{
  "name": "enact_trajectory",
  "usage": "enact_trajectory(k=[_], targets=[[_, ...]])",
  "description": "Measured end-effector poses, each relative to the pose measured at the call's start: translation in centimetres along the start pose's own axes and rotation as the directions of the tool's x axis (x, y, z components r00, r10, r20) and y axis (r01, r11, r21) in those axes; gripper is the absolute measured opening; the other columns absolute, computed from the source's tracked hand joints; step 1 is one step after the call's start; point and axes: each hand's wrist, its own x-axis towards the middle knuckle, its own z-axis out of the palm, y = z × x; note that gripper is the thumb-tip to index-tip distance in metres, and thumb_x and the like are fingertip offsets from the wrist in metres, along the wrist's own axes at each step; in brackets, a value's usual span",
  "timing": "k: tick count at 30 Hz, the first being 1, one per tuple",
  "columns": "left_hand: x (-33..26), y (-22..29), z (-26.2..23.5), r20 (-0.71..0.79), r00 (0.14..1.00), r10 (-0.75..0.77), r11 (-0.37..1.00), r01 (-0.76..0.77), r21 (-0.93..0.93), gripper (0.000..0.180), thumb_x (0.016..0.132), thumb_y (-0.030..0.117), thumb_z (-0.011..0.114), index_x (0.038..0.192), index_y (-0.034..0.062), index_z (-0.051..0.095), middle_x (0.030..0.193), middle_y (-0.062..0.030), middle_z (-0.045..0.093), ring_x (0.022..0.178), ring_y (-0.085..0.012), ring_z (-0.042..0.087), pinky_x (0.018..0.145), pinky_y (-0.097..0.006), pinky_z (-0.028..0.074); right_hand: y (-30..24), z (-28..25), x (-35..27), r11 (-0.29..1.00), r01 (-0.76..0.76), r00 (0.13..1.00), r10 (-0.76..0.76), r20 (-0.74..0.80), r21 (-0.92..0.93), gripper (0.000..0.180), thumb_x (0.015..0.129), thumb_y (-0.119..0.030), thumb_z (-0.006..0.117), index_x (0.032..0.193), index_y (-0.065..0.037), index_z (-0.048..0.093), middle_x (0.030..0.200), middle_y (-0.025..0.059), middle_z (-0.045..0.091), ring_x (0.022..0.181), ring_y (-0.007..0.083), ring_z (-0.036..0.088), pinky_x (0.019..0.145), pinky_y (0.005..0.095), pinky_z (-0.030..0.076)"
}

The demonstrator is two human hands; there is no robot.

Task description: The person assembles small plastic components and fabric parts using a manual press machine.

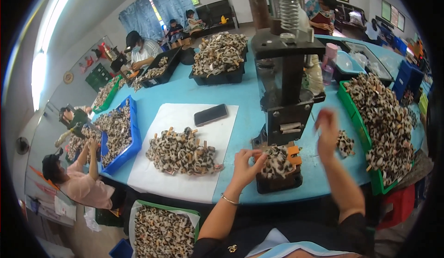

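Note:
A spotted plush piece (276, 164), cream with dark patches, lies on the dark base (280, 184) of a bench press (291, 66). My left hand (249, 164) is at its left side, thumb and fingers closed on its edge. An orange block (293, 155) sits at the right side of the plush piece. My right hand (327, 135) is raised to the right of the press, smeared by motion, so its fingers cannot be made out. Below it to the right, a few more spotted plush pieces (344, 143) lie on the blue tabletop (245, 89).
White paper (143, 177) at left carries a plush heap (182, 152) and a phone (211, 115). A green tray (356, 114) of plush pieces stands at right, a blue tray (135, 138) at left. A pink-capped bottle (329, 64) stands behind the press. Other people sit around the table.

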Motion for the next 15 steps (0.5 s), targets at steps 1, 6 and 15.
enact_trajectory(k=[1,6,15], targets=[[0.1,-0.3,0.6,0.069,0.997,-0.038,0.997,0.034,0.071,0.028,0.083,0.031,0.069,0.093,0.0055,0.069,0.084,-0.0091,0.057,0.088,-0.0252,0.051,0.076,-0.039,0.042,2.4,-0.6,-2.8,0.996,0.007,0.983,0.01,0.181,-0.092,0.018,0.093,-0.011,0.052,0.109,-0.002,0.054,0.08,-0.0034,0.05,0.068,0.0054,0.046,0.062,0.0208,0.039],[0.8,-0.8,1.2,0.129,0.984,-0.122,0.978,0.141,-0.156,0.027,0.088,0.028,0.063,0.073,0.0049,0.064,0.068,-0.0054,0.053,0.071,-0.0206,0.049,0.065,-0.034,0.038,2.1,2.8,-5.4,0.887,-0.405,0.733,0.459,0.501,-0.22,0.015,0.086,-0.013,0.065,0.095,-0.002,0.063,0.077,0.001,0.058,0.065,0.0092,0.051,0.056,0.0245,0.04],[-1.5,6.3,0.8,0.285,0.93,-0.231,0.596,0.367,-0.714,0.012,0.09,0.011,0.061,0.091,0.0067,0.049,0.084,0.0029,0.052,0.077,-0.0037,0.047,0.065,-0.02,0.04,-1.5,1.6,-8.6,0.938,0.299,0.892,-0.208,0.401,-0.178,0.018,0.073,-0.006,0.073,0.088,-0.001,0.064,0.07,0.0111,0.058,0.066,0.0261,0.058,0.061,0.0339,0.046]])
